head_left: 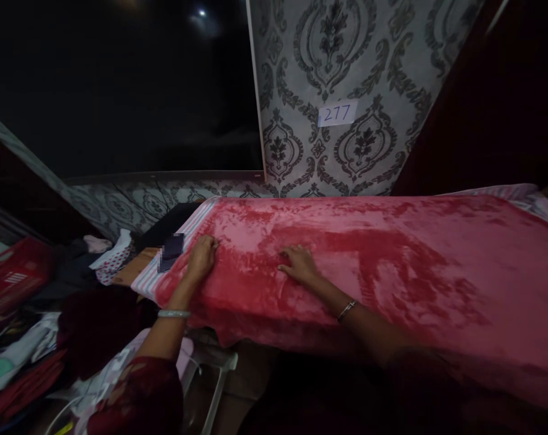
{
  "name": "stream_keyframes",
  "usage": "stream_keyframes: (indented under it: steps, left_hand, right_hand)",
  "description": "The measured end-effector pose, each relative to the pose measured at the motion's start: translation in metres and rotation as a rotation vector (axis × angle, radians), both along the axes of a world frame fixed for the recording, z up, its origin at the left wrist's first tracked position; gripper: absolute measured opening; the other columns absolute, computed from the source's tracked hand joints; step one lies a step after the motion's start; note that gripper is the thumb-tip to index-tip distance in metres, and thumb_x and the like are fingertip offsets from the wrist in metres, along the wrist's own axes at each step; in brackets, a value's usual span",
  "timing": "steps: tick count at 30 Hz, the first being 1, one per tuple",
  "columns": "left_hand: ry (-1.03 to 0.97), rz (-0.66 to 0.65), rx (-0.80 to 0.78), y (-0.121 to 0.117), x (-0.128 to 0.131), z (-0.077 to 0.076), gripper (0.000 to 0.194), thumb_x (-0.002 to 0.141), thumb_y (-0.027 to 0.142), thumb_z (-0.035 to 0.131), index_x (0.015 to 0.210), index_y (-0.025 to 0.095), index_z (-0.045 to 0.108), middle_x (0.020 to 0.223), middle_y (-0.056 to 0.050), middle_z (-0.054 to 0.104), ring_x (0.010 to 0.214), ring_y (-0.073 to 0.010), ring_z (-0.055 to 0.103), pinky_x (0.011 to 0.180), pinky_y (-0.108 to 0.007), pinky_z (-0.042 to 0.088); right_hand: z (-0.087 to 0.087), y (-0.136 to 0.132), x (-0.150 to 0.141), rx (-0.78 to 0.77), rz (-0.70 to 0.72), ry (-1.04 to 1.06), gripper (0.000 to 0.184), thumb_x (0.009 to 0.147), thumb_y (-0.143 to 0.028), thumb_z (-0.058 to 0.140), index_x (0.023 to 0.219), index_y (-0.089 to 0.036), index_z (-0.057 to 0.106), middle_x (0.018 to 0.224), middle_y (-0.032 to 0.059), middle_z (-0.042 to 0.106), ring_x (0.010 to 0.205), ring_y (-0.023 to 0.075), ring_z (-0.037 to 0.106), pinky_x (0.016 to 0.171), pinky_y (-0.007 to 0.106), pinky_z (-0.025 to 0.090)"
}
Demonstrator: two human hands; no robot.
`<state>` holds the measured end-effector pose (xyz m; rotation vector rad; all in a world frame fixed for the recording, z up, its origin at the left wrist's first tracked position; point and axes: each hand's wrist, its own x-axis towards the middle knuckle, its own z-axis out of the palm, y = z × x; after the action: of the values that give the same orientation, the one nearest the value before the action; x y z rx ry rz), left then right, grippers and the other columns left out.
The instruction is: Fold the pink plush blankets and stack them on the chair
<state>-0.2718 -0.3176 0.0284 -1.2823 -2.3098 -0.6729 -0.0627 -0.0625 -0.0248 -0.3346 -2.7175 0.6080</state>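
Note:
A red and pink plush blanket (405, 260) lies spread over a long raised surface, and its front edge hangs down. My left hand (202, 257) rests on the blanket near its left end, palm down with the fingers slightly bent. To the right of it, my right hand (299, 264) lies on the same blanket with its thumb apart from the fingers. Both hands look open. A striped cloth (149, 281) shows from under the blanket at the left end. Beside my left hand is a small dark item (171, 251), partly blurred out.
A large dark screen (133, 90) hangs on the patterned wall. A paper label (338, 113) reading 277 is stuck to the wallpaper. Clothes (113, 260) and a red box (17, 272) are heaped at left. A pale metal frame (217, 386) stands below the blanket.

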Motion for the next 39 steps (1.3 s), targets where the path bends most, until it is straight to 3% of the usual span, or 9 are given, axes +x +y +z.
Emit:
stream_keyframes:
  steps: [4,9,15,19,28,34,39]
  left_hand:
    - [0.055,0.007,-0.066,0.001,-0.005,-0.006,0.015,0.090,0.018,0.041,0.077,0.023,0.047,0.083,-0.008,0.061,0.082,-0.0235,0.056,0.079,-0.038,0.046]
    - [0.056,0.044,-0.156,-0.001,-0.010,-0.015,0.015,0.090,0.017,0.044,0.078,0.022,0.051,0.083,-0.009,0.062,0.082,-0.0244,0.058,0.079,-0.038,0.045]
    - [0.049,0.065,-0.185,-0.001,-0.003,-0.025,0.017,0.091,0.014,0.042,0.083,0.021,0.056,0.095,-0.011,0.067,0.092,-0.0264,0.060,0.083,-0.040,0.046]
    - [0.017,0.130,-0.259,0.003,0.004,-0.024,0.017,0.092,0.019,0.045,0.085,0.020,0.060,0.098,-0.012,0.069,0.095,-0.0301,0.061,0.082,-0.044,0.046]
    - [-0.086,-0.267,-0.242,0.040,0.041,-0.022,0.028,0.093,0.034,0.057,0.117,0.020,0.064,0.121,-0.011,0.065,0.116,-0.0285,0.056,0.097,-0.044,0.042]
    - [-0.123,-0.286,-0.291,0.062,0.044,-0.035,0.014,0.092,0.025,0.058,0.100,0.020,0.068,0.107,-0.010,0.066,0.103,-0.0255,0.055,0.089,-0.040,0.043]
    - [-0.147,-0.269,-0.236,0.066,0.043,-0.042,0.019,0.095,0.021,0.046,0.082,0.021,0.060,0.094,-0.009,0.065,0.094,-0.0234,0.055,0.084,-0.038,0.042]
  right_hand:
    - [0.001,-0.005,-0.004,0.014,-0.005,-0.035,0.007,0.092,-0.018,0.065,0.096,-0.021,0.070,0.102,0.0066,0.070,0.102,0.0241,0.058,0.086,0.036,0.037]
    - [-0.002,-0.006,-0.006,0.060,-0.016,-0.001,0.016,0.094,-0.011,0.056,0.088,-0.020,0.068,0.095,0.0066,0.069,0.098,0.0234,0.057,0.080,0.034,0.034]
    - [-0.021,-0.003,-0.009,0.146,-0.043,0.144,0.019,0.096,-0.009,0.050,0.088,-0.019,0.064,0.089,0.0076,0.066,0.091,0.0236,0.054,0.076,0.034,0.032]
    - [-0.030,0.000,-0.012,0.186,-0.040,0.191,0.019,0.096,-0.009,0.048,0.087,-0.019,0.062,0.085,0.0074,0.065,0.086,0.0232,0.054,0.075,0.033,0.032]
    - [-0.040,0.005,-0.016,0.164,-0.027,0.319,0.021,0.098,-0.013,0.045,0.084,-0.019,0.060,0.083,0.0078,0.062,0.082,0.0231,0.053,0.076,0.033,0.037]
    - [-0.040,0.007,-0.014,0.157,0.003,0.423,0.023,0.100,-0.015,0.041,0.085,-0.020,0.058,0.084,0.0072,0.061,0.082,0.0232,0.052,0.078,0.034,0.039]
    - [-0.038,0.007,-0.013,0.146,-0.004,0.445,0.022,0.100,-0.017,0.042,0.085,-0.020,0.058,0.084,0.0078,0.061,0.082,0.0233,0.053,0.077,0.033,0.040]
